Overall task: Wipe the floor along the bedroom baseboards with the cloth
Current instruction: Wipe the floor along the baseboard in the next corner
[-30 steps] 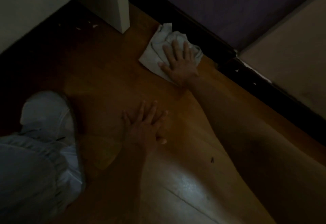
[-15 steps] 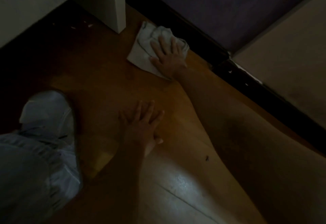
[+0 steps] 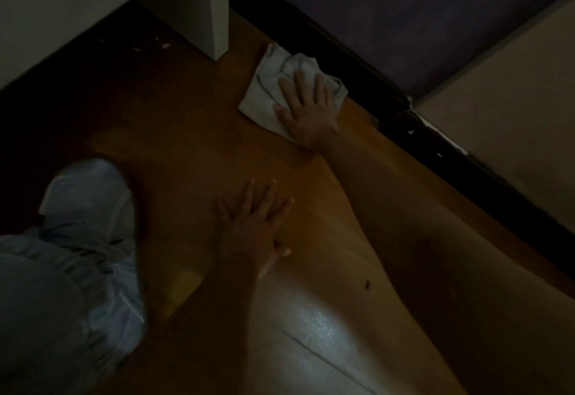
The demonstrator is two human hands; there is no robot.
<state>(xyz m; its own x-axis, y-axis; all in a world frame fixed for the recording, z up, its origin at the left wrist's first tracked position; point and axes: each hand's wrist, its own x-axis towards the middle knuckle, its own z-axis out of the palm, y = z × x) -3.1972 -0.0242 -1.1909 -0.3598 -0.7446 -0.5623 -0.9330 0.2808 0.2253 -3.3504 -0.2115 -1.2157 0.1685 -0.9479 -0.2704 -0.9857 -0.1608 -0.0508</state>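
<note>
Right hand [image 3: 306,111] flat, fingers spread, pressing crumpled white cloth [image 3: 273,83] onto wooden floor [image 3: 174,146] beside dark baseboard [image 3: 351,65]. Left hand [image 3: 252,223] flat on floor, near white furniture leg [image 3: 214,6]. Knee in light trousers [image 3: 62,270] lower left.

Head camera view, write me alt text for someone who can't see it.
A person's right hand presses a crumpled white cloth flat on a wooden floor beside a dark baseboard, near a white furniture leg. The left hand rests flat on the floor, fingers spread, and a knee in light trousers shows at lower left.
</note>
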